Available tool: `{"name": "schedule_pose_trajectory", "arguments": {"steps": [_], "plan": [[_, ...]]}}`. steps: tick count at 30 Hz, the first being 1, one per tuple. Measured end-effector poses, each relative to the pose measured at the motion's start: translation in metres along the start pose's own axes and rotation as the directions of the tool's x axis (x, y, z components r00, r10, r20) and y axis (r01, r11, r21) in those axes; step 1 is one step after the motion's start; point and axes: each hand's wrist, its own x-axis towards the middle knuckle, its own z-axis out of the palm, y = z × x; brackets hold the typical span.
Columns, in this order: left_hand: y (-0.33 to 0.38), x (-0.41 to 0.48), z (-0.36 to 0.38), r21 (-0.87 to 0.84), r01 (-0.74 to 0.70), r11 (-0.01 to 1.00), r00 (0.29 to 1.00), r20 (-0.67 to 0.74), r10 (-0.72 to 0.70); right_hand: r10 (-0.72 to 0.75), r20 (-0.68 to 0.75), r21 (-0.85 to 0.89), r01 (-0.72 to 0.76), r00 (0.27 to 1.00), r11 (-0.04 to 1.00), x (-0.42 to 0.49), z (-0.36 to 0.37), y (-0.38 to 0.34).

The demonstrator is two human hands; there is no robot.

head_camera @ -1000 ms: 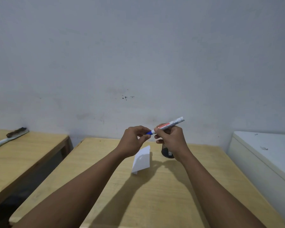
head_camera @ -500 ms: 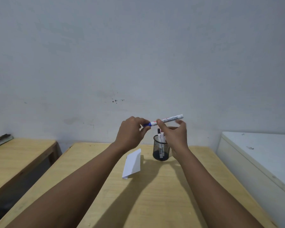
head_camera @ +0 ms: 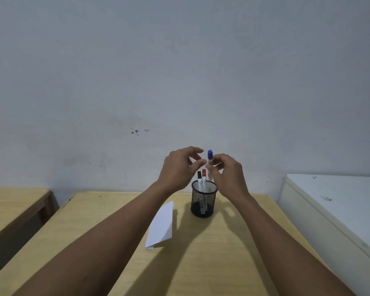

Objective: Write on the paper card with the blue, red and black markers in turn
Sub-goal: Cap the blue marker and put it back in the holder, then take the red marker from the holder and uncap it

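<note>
Above the black mesh cup (head_camera: 203,199), the blue marker (head_camera: 210,161) is held upright, cap up, by the right hand (head_camera: 228,176), whose fingers are closed on its barrel. The left hand (head_camera: 177,169) is seen just beside it, fingers spread apart. Red marker (head_camera: 204,178) and black marker (head_camera: 199,180) are kept in the cup. The folded paper card (head_camera: 161,226) is laid on the bench (head_camera: 222,253), left of the cup.
</note>
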Motion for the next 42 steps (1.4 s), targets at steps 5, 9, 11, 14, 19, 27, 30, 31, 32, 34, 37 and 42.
{"name": "schedule_pose_trajectory", "arguments": {"steps": [5, 9, 11, 14, 19, 27, 30, 31, 32, 34, 37, 42], "plan": [[-0.036, -0.001, 0.027, 0.257, 0.172, 0.951, 0.977, 0.078, -0.198, 0.152, 0.045, -0.055, -0.15, 0.987, 0.987, 0.017, 0.008, 0.027], [-0.054, -0.004, 0.05, 0.368, 0.224, 0.903, 0.932, 0.19, -0.309, 0.152, 0.121, -0.21, -0.124, 0.981, 0.97, 0.015, 0.019, 0.047], [-0.059, -0.003, 0.058, 0.392, 0.219, 0.894, 0.922, 0.216, -0.321, 0.139, 0.14, -0.266, -0.097, 0.98, 0.959, 0.013, 0.023, 0.054], [-0.061, -0.002, 0.063, 0.403, 0.202, 0.893, 0.922, 0.231, -0.312, 0.141, 0.172, -0.33, -0.078, 0.975, 0.941, 0.011, 0.03, 0.065], [-0.064, 0.001, 0.067, 0.385, 0.211, 0.899, 0.915, 0.247, -0.32, 0.164, 0.18, -0.37, -0.088, 0.97, 0.925, 0.015, 0.037, 0.081], [-0.063, 0.003, 0.065, 0.375, 0.218, 0.901, 0.909, 0.258, -0.327, 0.262, 0.272, -0.444, -0.121, 0.926, 0.888, 0.05, 0.046, 0.073], [-0.063, 0.003, 0.064, 0.367, 0.218, 0.904, 0.908, 0.264, -0.326, 0.336, 0.371, -0.518, -0.108, 0.866, 0.849, 0.064, 0.048, 0.067], [-0.063, 0.003, 0.064, 0.363, 0.217, 0.906, 0.908, 0.266, -0.324, 0.346, 0.39, -0.508, -0.114, 0.853, 0.854, 0.068, 0.049, 0.066], [-0.063, 0.003, 0.063, 0.359, 0.213, 0.909, 0.909, 0.268, -0.319, 0.353, 0.399, -0.486, -0.131, 0.846, 0.864, 0.07, 0.05, 0.066], [-0.063, 0.003, 0.061, 0.352, 0.21, 0.912, 0.908, 0.276, -0.316, 0.339, 0.398, -0.393, -0.175, 0.853, 0.903, 0.075, 0.052, 0.069], [-0.064, 0.002, 0.059, 0.323, 0.213, 0.922, 0.909, 0.282, -0.308, 0.278, 0.364, -0.203, -0.215, 0.889, 0.955, 0.074, 0.044, 0.064], [-0.055, 0.005, 0.045, 0.19, 0.231, 0.954, 0.962, 0.103, -0.254, 0.194, 0.25, 0.086, -0.221, 0.949, 0.971, 0.07, 0.029, 0.042]]}}
